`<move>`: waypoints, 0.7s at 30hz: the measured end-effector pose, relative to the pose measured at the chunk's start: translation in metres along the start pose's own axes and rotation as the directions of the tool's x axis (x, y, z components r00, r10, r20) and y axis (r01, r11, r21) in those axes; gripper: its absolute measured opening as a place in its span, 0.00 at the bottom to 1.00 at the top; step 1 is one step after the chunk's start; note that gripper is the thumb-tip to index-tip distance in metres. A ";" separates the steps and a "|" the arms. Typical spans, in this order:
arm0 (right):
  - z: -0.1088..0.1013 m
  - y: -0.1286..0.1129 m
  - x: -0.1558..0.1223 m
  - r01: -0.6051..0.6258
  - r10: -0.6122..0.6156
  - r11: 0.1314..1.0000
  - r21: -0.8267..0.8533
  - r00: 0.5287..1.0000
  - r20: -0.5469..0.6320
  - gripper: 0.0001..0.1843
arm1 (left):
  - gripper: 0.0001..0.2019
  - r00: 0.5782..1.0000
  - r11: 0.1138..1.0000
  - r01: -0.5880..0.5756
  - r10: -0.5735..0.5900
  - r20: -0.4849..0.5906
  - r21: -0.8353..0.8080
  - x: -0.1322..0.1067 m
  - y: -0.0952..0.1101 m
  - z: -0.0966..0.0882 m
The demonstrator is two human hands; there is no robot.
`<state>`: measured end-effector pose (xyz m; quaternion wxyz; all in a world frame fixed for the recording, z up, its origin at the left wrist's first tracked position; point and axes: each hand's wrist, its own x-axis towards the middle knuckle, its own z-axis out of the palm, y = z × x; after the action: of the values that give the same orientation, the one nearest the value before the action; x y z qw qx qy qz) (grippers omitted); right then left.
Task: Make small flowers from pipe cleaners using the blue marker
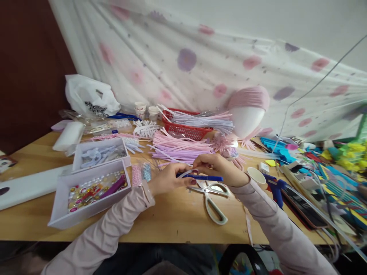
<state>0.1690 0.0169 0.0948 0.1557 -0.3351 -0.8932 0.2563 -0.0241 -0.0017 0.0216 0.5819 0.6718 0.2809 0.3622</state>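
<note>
My left hand (169,178) and my right hand (220,168) meet over the middle of the wooden table (172,217). Between them they grip a blue pen (205,178) lying level, with a pale strip (187,173) curled round its left end. The left fingers pinch the strip and the pen's end; the right fingers close on the pen from above. White-handled scissors (213,198) lie on the table just below the hands. A heap of pink and lilac strips (177,149) lies right behind them.
Two white trays sit at the left, one with beads and gems (88,191), one with pale clips (99,154). A red basket (186,130) of strips, paper cups (140,109) and a foam head (248,114) stand behind. A blue glue gun (275,187), a phone (304,208) and coloured paper crowd the right.
</note>
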 end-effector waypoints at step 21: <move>-0.004 0.010 0.010 0.031 -0.030 0.999 -0.010 0.999 0.031 0.11 | 0.15 0.997 0.987 0.042 -0.052 -0.060 -0.152 -0.001 0.001 -0.003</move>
<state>0.1686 0.0314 0.0933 0.1441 -0.3183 -0.9019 0.2541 -0.0273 -0.0012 0.0222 0.6303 0.6072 0.2867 0.3897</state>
